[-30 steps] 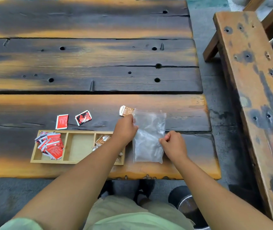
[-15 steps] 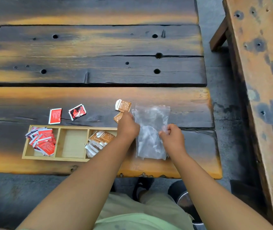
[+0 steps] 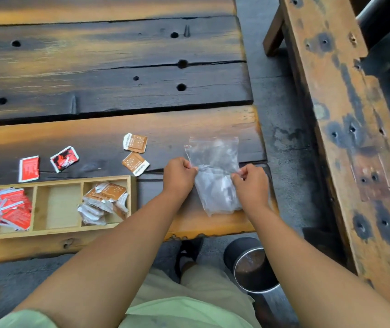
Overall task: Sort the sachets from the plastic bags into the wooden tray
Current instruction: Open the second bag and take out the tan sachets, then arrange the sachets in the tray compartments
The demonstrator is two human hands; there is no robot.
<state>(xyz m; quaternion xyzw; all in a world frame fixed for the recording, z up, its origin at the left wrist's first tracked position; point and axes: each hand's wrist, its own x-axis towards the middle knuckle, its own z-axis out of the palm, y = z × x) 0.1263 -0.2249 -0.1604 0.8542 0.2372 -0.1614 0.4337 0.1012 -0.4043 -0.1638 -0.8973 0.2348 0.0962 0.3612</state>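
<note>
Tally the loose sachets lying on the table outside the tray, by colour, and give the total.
Red sachets: 2
Brown sachets: 2
Total: 4

Print on brown sachets (image 3: 135, 143) and red sachets (image 3: 29, 168) too small, blurred; nothing legible.

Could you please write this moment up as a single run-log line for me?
left hand: pinches clear plastic bag | right hand: pinches bag | wooden tray: red left, middle empty, brown right | loose on table: two red, two brown sachets
</note>
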